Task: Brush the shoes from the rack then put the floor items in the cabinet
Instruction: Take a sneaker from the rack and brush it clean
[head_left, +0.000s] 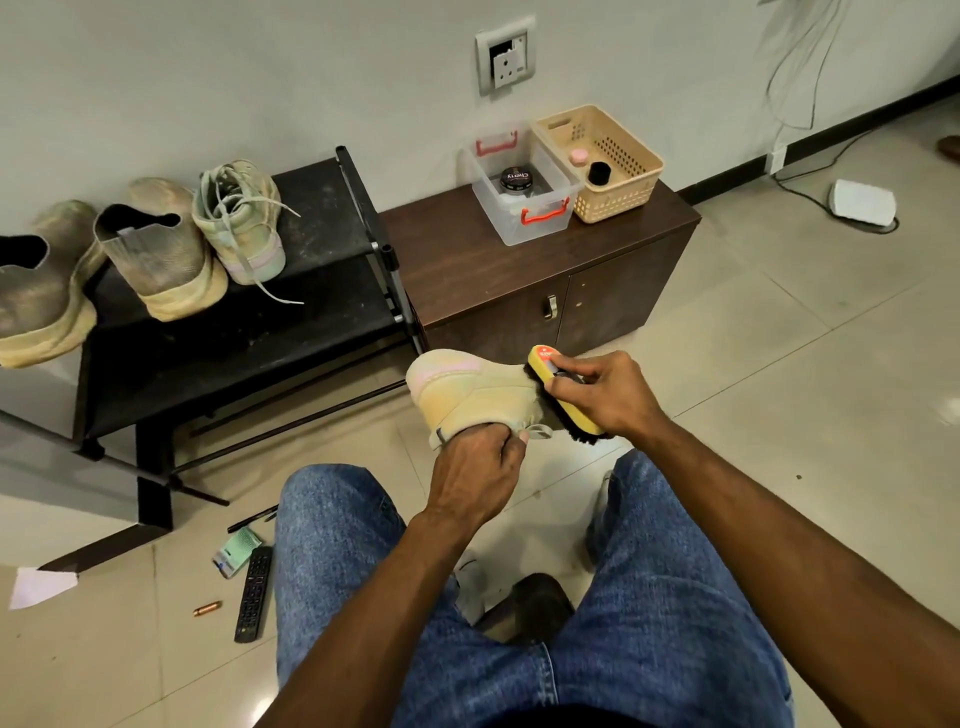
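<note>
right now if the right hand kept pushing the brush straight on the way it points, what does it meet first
The right hand already presses the brush against the shoe that the left hand holds, so the shoe comes first. Beyond it stands the rack's lower frame, though depth is unclear.

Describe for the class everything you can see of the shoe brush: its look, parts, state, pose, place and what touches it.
The shoe brush has a yellow, plastic-looking back with an orange-red label at its far end and dark bristles beneath. It is held off the floor in front of the cabinet, tilted, bristles turned left against the side of the pale tan shoe. The right hand grips its back from above; the left hand holds the shoe.
</note>
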